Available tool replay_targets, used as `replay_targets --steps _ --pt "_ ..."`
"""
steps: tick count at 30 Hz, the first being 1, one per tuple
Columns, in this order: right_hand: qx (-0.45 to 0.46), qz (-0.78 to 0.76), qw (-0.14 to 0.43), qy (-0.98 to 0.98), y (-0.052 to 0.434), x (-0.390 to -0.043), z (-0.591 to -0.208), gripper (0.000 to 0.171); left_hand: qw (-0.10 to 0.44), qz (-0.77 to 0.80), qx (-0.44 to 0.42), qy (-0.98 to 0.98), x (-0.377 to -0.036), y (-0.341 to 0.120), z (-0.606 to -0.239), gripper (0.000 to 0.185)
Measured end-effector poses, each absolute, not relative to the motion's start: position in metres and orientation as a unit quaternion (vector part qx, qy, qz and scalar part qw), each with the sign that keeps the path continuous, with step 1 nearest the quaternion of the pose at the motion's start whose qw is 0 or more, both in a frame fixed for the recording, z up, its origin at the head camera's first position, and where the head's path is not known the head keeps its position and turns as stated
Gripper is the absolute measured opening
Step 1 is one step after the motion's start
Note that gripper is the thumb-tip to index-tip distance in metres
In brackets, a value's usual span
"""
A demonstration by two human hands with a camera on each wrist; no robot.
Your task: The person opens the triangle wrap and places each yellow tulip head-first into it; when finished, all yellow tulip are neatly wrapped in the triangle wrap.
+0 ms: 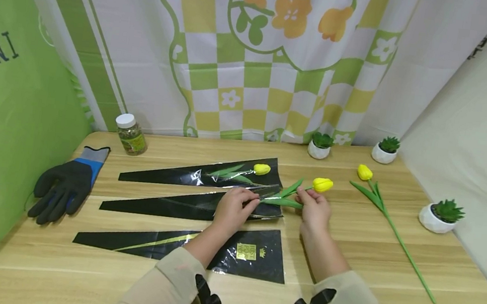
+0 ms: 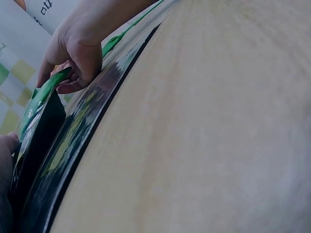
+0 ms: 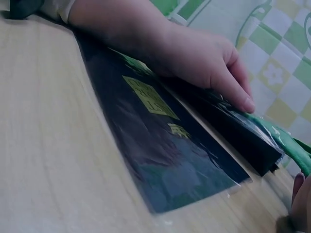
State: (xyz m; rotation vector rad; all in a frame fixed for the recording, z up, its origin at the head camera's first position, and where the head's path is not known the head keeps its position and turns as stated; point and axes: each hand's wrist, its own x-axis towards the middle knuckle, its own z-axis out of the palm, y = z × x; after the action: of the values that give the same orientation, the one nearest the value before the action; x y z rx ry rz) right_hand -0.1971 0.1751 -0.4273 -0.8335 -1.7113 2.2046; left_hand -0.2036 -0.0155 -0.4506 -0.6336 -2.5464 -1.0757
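Note:
In the head view, my left hand (image 1: 235, 207) pinches the upper edge of the middle black flower sleeve (image 1: 164, 205) near its wide end. My right hand (image 1: 315, 209) pinches a yellow tulip (image 1: 323, 184) just below its bloom. The tulip's green leaves (image 2: 44, 94) lie partly inside the sleeve's mouth; its lower stem is hard to make out under the film. From the right wrist, the left thumb presses the clear film (image 3: 265, 127). Behind lies a sleeve (image 1: 186, 173) with another yellow tulip (image 1: 261, 169) inside. A flat sleeve with gold print (image 1: 246, 251) lies in front.
A third tulip (image 1: 384, 210) lies on the wooden table (image 1: 351, 241) at right. Small potted succulents (image 1: 438, 219) stand along the back and right. At left are a black-and-blue work glove (image 1: 63, 185) and a white-lidded jar (image 1: 131, 135). A checkered curtain (image 1: 252, 77) hangs behind.

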Motion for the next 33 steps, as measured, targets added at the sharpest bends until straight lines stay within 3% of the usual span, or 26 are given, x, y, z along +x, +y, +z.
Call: replay_targets --steps 8,15,26,33 --pt "-0.268 0.784 0.095 -0.552 0.173 -0.196 -0.429 0.022 0.154 -0.375 -0.224 -0.886 -0.204 -0.016 -0.451 0.018" --pt "-0.197 0.8 0.021 -0.567 0.195 -0.191 -0.426 0.06 0.14 -0.377 -0.219 -0.889 -0.203 -0.016 -0.451 0.02" --pt "-0.096 0.725 -0.034 -0.681 0.248 -0.189 -0.423 0.08 0.142 -0.377 -0.227 -0.887 -0.204 -0.016 -0.452 0.019" --pt "-0.012 0.669 -0.089 -0.737 0.282 -0.193 -0.418 0.076 0.137 -0.373 -0.223 -0.89 -0.204 -0.015 -0.453 0.019"
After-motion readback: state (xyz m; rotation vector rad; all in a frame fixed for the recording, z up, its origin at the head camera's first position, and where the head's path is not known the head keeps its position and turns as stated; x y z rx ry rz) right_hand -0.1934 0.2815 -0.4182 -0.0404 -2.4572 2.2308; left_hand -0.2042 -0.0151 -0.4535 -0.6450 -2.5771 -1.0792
